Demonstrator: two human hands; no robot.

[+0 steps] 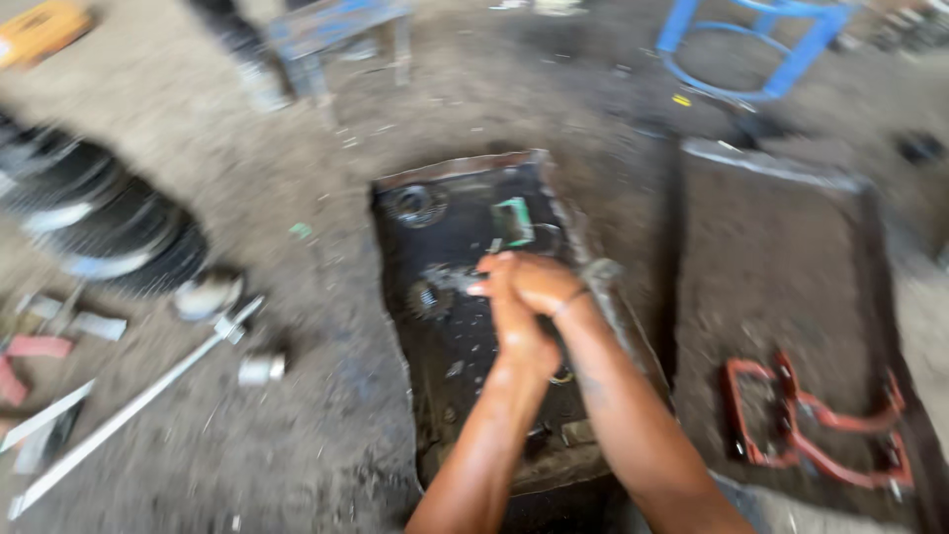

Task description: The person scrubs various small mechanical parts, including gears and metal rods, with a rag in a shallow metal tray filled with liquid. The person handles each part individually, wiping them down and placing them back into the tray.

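Both forearms are coming up from the bottom edge, and I am watching my left hand [521, 341] and my right hand [529, 282] meeting over the black oily tray [465, 396] sunk in the dirt floor. The hands are pressing together, the right one lying over the left, fingers folded around each other; whether some small part is sitting between the palms, I cannot tell, because the view is blurring. Under them, in the dark liquid, a small gear [427, 297] is lying just beside the fingertips, and a round bearing [420, 205] and a green-edged piece [514, 220] are resting further up in the same tray.

To the right, a red metal bracket [811, 425] is lying on a second flat panel [781, 257]. To the left, a long steel bar [129, 405] and a short socket [261, 368] are lying on the ground, with stacked tyres [99, 222] behind them. Far away, a blue frame [761, 49] is standing.

My worry: the hands are looking oily, so anything gripped could be slipping down into the black liquid and getting lost. The tray's bent metal rim [603, 287] is touching near the right wrist, and a quick move could be scraping skin there.
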